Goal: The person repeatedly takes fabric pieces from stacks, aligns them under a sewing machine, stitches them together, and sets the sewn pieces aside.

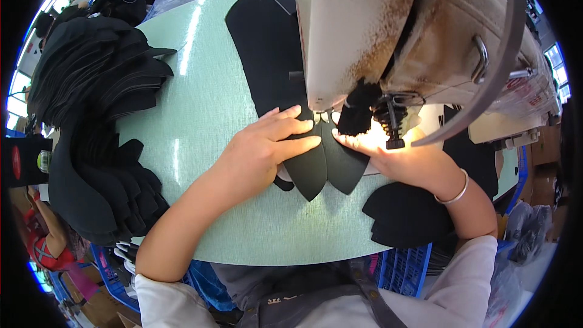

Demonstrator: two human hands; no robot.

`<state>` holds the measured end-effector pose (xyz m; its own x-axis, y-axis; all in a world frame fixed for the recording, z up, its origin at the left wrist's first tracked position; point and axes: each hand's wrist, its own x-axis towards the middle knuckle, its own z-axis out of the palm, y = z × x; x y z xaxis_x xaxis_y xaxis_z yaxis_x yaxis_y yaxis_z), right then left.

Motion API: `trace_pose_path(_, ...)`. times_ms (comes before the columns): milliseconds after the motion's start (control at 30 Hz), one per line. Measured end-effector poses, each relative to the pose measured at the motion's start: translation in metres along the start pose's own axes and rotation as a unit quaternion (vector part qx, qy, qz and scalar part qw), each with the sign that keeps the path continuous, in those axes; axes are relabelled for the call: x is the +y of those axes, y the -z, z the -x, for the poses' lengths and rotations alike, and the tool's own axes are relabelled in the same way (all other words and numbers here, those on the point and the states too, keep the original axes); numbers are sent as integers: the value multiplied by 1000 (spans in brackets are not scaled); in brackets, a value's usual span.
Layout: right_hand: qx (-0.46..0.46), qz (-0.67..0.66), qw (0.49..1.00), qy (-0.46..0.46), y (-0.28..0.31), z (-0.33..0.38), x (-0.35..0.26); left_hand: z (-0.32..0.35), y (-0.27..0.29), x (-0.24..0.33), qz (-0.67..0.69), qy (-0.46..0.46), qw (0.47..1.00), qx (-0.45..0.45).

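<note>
- While two black fabric pieces (325,167) are lying side by side on the pale green table (206,115), their pointed ends toward the person, their upper ends are sitting just under the head of the sewing machine (388,30).
- Left hand (267,146) is lying flat on the left piece, fingers stretched out and close together, pressing down rather than gripping anything.
- Right hand (395,155) is resting on the right piece beside the needle area, fingers extended; bright lamp glare is washing out the fingertips, so it seems to be pressing flat, not pinching.
- A silver bangle (458,191) is circling the right wrist.
- A small stack of black cut pieces (404,215) is sitting near the right forearm at the table edge.
- A large heap of black pieces (97,115) is spreading along the table's left side, well apart from the hands.
- A blue crate (404,270) is showing below the table edge.
</note>
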<state>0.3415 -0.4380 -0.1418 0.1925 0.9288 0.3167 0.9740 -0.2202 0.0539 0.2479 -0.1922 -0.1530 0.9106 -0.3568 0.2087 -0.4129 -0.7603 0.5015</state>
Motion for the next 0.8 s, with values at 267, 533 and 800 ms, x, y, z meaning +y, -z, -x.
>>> trace_pose_path(267, -109, 3, 993, 35, 16, -4, -24, 7, -6, 27, -114, -105, 985, 80)
trace_pose_path(533, -22, -20, 998, 55, 8, 0, -12, 7, -8, 14, -88, -108, 988, 71)
trace_pose_path(800, -102, -5, 995, 11, 6, 2, 0, 3, -5, 8, -94, -90, 988, 83)
